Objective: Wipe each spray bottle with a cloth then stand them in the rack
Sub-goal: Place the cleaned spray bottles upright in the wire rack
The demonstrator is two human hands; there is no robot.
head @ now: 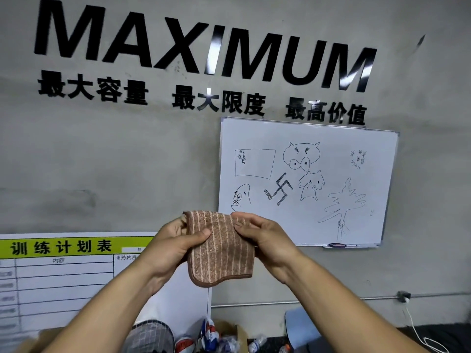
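Note:
A brown striped cloth (pixel 224 253) hangs in front of me at chest height, held up by both hands. My left hand (pixel 175 244) grips its left edge, thumb across the front and fingers behind. My right hand (pixel 265 236) pinches the upper right corner between thumb and fingers. The cloth's lower edge droops free with a dark brown hem. No spray bottle and no rack are in view.
A grey wall with large black lettering faces me. A whiteboard (pixel 305 182) with drawings hangs to the right and a schedule board (pixel 63 276) leans at lower left. Clutter, a plastic water bottle (pixel 257 343) and a cardboard box lie low along the bottom edge.

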